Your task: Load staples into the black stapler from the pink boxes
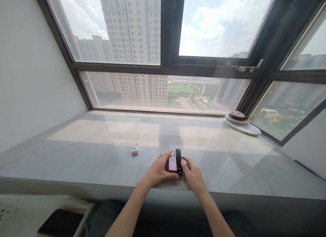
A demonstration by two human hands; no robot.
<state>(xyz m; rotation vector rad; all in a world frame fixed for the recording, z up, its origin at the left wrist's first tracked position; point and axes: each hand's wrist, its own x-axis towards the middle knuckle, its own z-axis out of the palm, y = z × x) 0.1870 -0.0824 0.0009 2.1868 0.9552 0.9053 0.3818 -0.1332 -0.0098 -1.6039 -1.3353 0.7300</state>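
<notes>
Stapler (179,160), black, upright on the ledge near its front edge, between the two hands; small pale lettering at the near end, too small to read. Right hand (193,174): thumb and fingertips against its right side; whether they clamp it, cannot tell. Red-and-white box (172,165), just beside the stapler on the left; printed white label in a red border, wording illegible. Left hand (159,168): clasped around this box, thumb at the near end, fingers at the far end. Small white box (134,149), apart to the left; red and dark print, unreadable.

Ledge (89,155): pale grey, marbled, glossy, crossed by seams and patches of sunlight. Plain white wall (33,67) at left. Stacked plates (238,119), several sizes, in the far right corner. Dark window frame (166,33) with metal latch (241,69). Beyond the glass: high-rise (132,36), green field (181,90), clouded sky.
</notes>
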